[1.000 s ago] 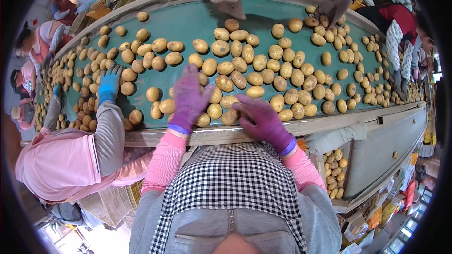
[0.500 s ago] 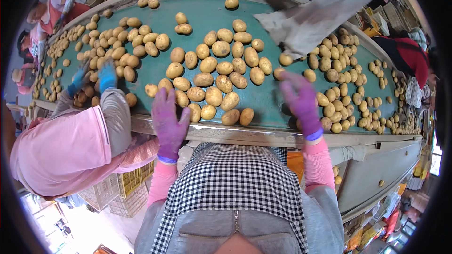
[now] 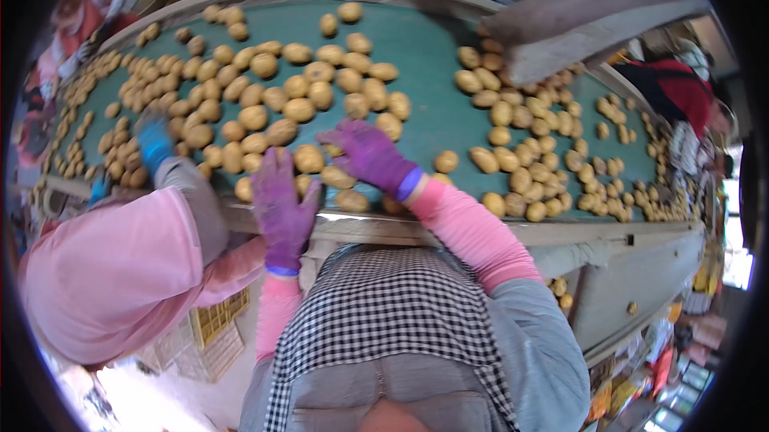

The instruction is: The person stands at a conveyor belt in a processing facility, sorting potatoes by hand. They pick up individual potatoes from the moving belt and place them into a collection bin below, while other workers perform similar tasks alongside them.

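Across the upper half of the frame runs the long green worktop [image 3: 432, 96], smooth and matt; over its scuffed front rim [image 3: 368, 229], I judge, a hard nudge could send potatoes [image 3: 352, 200] rolling. At left, a co-worker in a soft pink top [image 3: 120, 272] leans in close, so a wide sweep of my arm could cause a collision. At upper right, a creased grey cloth [image 3: 577, 40] hangs above the surface, where its folds could snag or hide produce. My left hand [image 3: 284, 204], in a dusty-looking purple glove, is spread left of centre, thumb wide of the fingers. My right hand [image 3: 368, 156], gloved alike, curls over the crop at centre; I cannot tell whether it pinches one, and a loose hold could slip. Smallest, the potatoes, rounded ovals with tan-yellow skins, crowd both sides of a green gap.
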`<state>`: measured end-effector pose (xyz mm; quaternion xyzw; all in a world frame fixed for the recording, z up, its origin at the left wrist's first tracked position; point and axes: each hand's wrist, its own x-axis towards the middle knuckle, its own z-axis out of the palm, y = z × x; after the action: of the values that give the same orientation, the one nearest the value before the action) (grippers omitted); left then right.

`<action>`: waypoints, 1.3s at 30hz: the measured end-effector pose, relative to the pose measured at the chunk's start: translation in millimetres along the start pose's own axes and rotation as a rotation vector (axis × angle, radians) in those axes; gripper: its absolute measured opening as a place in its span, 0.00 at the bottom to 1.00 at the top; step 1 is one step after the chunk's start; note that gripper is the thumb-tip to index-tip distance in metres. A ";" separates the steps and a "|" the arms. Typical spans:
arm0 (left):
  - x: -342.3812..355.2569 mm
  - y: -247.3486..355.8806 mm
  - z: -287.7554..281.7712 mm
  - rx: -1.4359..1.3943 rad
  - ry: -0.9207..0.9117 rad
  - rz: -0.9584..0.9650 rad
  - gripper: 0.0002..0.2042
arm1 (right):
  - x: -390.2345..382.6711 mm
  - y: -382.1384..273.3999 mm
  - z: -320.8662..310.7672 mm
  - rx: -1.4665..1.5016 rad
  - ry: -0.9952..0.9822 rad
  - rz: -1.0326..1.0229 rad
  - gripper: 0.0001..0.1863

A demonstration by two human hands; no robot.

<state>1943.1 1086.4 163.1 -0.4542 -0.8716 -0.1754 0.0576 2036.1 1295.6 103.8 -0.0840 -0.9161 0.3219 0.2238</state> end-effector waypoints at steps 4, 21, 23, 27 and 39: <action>-1.3 13.1 10.1 0.110 -0.091 0.026 0.41 | -34.5 4.7 -49.2 0.470 -0.082 0.177 0.28; 16.7 191.0 48.6 -0.391 -0.617 0.426 0.42 | -449.5 -90.4 -253.5 1.092 0.310 1.126 0.32; 20.1 228.2 46.2 -0.413 -0.626 0.498 0.44 | -534.1 -83.3 -214.3 0.910 0.289 1.264 0.34; 26.0 259.2 57.4 -0.262 -0.604 0.672 0.45 | -590.8 -92.6 -207.1 0.105 0.181 1.586 0.26; 9.1 335.7 57.9 -0.333 -0.566 0.465 0.43 | -687.5 111.3 -534.1 -0.411 1.546 1.183 0.26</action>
<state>2213.8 1290.7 196.6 -0.6726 -0.6868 -0.1646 -0.2211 2894.0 1472.4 159.1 -0.7510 -0.3671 0.0736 0.5439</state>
